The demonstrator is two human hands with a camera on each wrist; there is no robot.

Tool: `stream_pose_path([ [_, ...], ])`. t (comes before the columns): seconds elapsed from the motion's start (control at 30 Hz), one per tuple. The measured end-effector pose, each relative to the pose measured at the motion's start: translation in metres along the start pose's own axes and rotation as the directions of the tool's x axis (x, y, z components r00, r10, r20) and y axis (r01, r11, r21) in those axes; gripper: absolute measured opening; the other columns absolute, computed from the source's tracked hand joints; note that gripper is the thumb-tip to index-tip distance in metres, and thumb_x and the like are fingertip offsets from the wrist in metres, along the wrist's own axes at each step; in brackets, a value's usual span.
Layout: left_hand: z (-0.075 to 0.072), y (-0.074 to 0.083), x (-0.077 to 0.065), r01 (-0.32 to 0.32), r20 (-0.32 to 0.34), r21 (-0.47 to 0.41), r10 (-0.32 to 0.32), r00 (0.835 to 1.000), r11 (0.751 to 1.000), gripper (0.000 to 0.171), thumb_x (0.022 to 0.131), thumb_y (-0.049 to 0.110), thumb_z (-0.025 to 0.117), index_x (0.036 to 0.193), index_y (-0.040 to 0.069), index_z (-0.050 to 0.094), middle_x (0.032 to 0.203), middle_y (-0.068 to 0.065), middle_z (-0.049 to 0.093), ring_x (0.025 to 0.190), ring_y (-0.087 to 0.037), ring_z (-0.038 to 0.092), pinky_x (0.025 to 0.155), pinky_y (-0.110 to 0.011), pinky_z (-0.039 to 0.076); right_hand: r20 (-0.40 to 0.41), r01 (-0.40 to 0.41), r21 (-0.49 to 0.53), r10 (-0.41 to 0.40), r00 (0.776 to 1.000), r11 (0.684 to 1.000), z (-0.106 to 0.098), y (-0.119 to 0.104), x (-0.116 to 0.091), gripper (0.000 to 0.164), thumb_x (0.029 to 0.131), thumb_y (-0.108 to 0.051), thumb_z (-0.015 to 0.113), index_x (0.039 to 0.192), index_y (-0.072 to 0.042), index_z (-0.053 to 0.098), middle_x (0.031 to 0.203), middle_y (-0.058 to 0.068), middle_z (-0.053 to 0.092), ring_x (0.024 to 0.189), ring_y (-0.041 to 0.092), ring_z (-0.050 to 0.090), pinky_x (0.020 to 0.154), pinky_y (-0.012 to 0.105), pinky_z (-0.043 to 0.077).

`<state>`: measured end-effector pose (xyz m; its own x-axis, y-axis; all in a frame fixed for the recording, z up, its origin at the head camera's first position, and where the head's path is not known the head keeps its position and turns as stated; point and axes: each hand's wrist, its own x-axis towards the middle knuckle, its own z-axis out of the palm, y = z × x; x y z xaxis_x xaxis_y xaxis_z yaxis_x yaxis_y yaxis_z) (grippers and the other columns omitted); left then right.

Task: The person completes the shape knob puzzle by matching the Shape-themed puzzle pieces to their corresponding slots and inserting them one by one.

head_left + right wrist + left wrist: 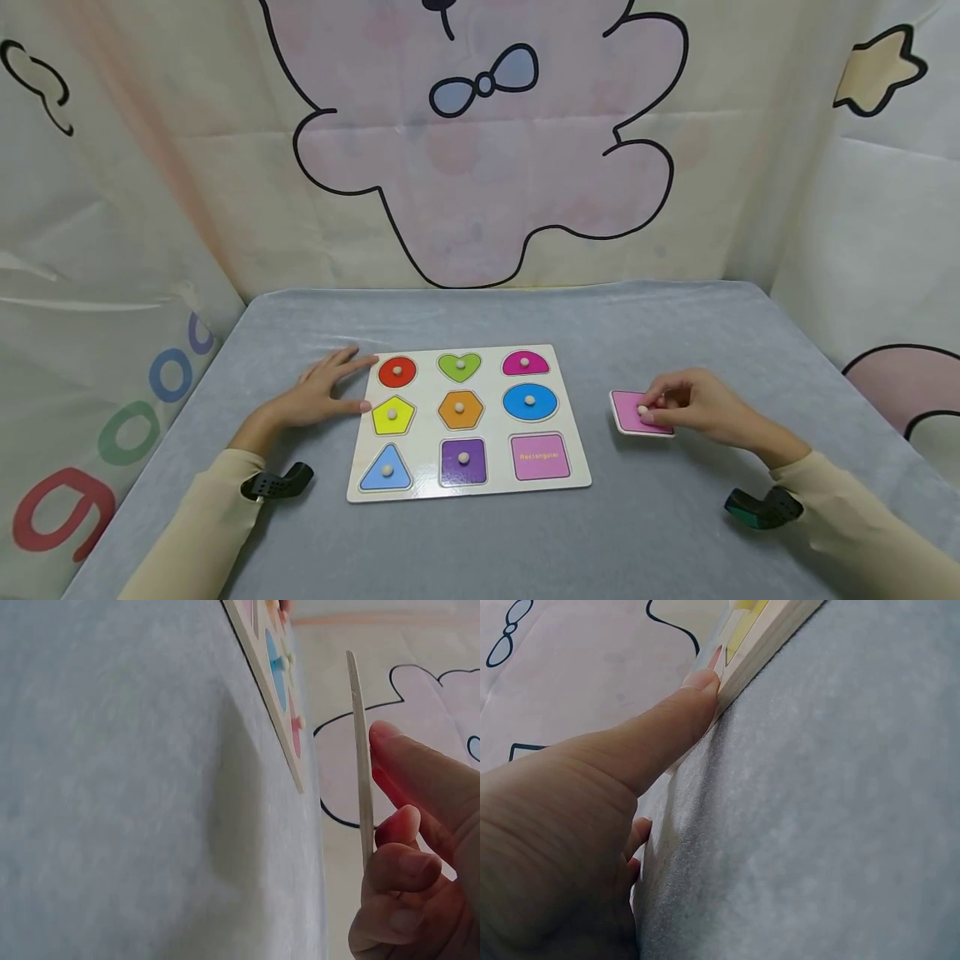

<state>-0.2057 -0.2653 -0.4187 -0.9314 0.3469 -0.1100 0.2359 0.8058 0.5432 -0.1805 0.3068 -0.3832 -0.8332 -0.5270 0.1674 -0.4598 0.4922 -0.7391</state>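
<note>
A white wooden shape puzzle board (424, 442) lies on the grey cloth. My left hand (324, 388) rests at its left edge, fingers spread, thumb and forefinger touching the rim. In the left wrist view the thumb (671, 724) presses against the board's side. To the right of the board, my right hand (693, 407) pinches the pale knob of a pink rectangle puzzle piece (627, 410). The right wrist view shows this piece (361, 750) edge-on, raised over the cloth with its shadow below. The pink recess (540, 467) at the board's lower right bears printed lettering.
Knobbed pieces sit in the other recesses, among them a purple square (453, 475), a blue oval (517, 410) and a blue triangle (386, 483). The grey table cloth (465, 558) reaches back to a printed curtain (480, 208). Dark bands circle both wrists.
</note>
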Motion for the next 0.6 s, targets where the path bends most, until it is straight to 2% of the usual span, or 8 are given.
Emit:
stream_pose_path([
  [0.3,0.002,-0.002,0.000,0.002,0.001,0.003,-0.002,1.000,1.000,0.084,0.085,0.049,0.074,0.156,0.021,0.039,0.166,-0.026,0.017,0.151,-0.054,0.009,0.115,-0.078,0.002,0.043,0.013,0.046,-0.015,0.999,0.999,0.014,-0.008,0.013,0.010,0.084,-0.005,0.080,0.089,-0.014,0.077,0.068,-0.003,0.060,0.054,0.009,0.045,0.045,0.024,0.035],
  [0.6,0.004,-0.003,-0.001,0.007,0.005,0.001,-0.007,1.000,1.000,0.085,0.084,0.050,0.074,0.156,0.022,0.039,0.167,-0.025,0.016,0.151,-0.053,0.009,0.115,-0.078,0.002,0.085,0.025,0.068,-0.031,0.996,0.997,0.027,-0.012,0.021,0.008,0.085,-0.006,0.079,0.089,-0.014,0.078,0.067,0.001,0.057,0.055,0.010,0.045,0.046,0.024,0.035],
])
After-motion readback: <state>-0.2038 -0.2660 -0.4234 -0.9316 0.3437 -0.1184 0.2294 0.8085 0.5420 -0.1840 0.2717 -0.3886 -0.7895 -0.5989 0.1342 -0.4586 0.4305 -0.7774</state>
